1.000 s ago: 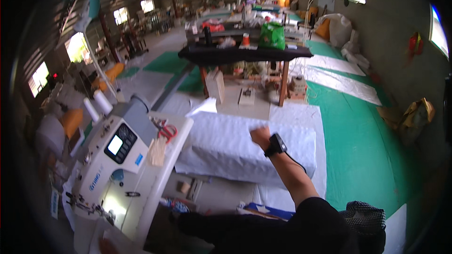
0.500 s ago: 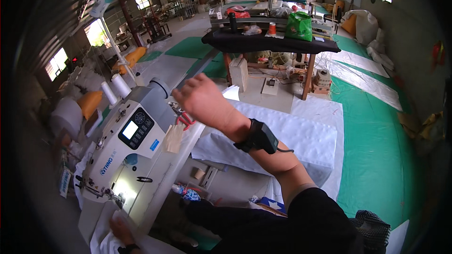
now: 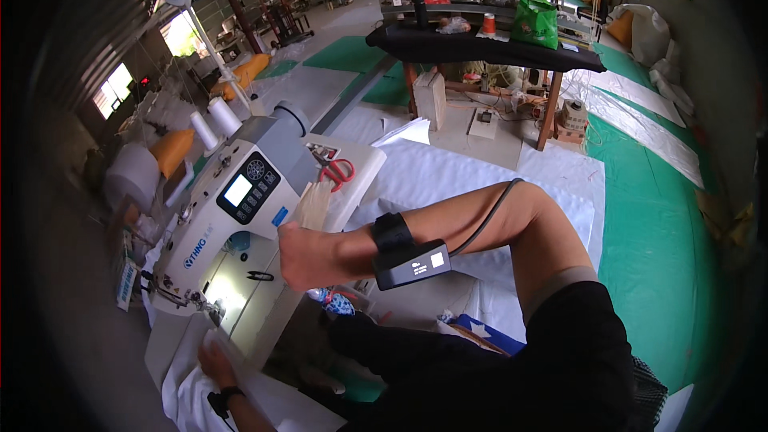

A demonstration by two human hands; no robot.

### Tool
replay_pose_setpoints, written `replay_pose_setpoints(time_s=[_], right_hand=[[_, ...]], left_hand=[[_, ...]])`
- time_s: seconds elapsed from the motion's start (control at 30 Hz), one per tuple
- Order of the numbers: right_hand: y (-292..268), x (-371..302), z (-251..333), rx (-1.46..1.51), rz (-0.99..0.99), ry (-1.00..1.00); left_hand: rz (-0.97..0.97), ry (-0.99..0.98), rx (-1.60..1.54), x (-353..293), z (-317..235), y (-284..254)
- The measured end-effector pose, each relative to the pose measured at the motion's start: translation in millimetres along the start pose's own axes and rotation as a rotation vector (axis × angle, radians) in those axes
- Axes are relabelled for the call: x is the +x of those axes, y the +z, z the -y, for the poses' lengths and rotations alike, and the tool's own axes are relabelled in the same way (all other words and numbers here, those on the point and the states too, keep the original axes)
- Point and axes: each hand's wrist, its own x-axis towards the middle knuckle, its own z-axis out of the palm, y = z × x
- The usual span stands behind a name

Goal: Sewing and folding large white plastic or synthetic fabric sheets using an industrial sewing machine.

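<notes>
1. In the head view, the left hand (image 3: 216,362) lies on the white cloth (image 3: 188,392), just below the lit needle area of the sewing machine (image 3: 210,228). Its fingers look loosely bent, but blur there makes it hard to say whether they pinch the cloth or only press on it.
2. The cloth spreads around and beneath the left hand in loose folds, near the person's end of the table (image 3: 364,164).
3. The right hand (image 3: 308,258) is raised over the table's edge, fingers seemingly curled in; its palm is hidden, so I cannot tell how tightly it is closed or whether it has hold of anything. A black device (image 3: 412,276) is strapped at its wrist.
4. Just left of the right hand, small dark snips (image 3: 260,275) lie on the table.
5. Beyond the right hand are a beige fabric piece (image 3: 314,206) and red-handled scissors (image 3: 342,174).
6. Farther beyond both hands, two white thread cones (image 3: 226,117) stand behind the machine.
7. Past the right forearm lies a broad pale sheet (image 3: 464,184), with green floor covering (image 3: 652,256) to its right.
</notes>
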Motion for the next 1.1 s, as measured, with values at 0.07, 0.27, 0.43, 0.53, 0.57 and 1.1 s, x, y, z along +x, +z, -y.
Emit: replay_pose_setpoints(time_s=[0.07,0.27,0.43,0.53,0.57,1.1], right_hand=[[-2.4,0.6,0.1,0.029,0.133,-0.029],[-1.1,5.1,-4.4,-0.011,0.147,-0.035],[7.2,8.9,-3.9,-0.004,0.228,-0.07],[11.0,9.1,-4.3,-0.002,0.282,-0.061],[12.2,8.8,-4.8,-0.007,0.305,-0.065],[23.2,7.8,-12.7,-0.043,0.052,0.079]], left_hand=[[-0.003,0.019,-0.005,-1.5,-1.2,-1.3],[0.005,0.011,0.022,-3.1,-0.1,-2.4],[-0.045,0.074,0.03,1.5,6.8,5.9],[-0.06,0.072,0.007,2.3,8.4,8.9],[-0.078,0.082,0.0,2.0,8.0,8.9],[-0.068,0.056,0.006,-0.4,3.9,3.0]])
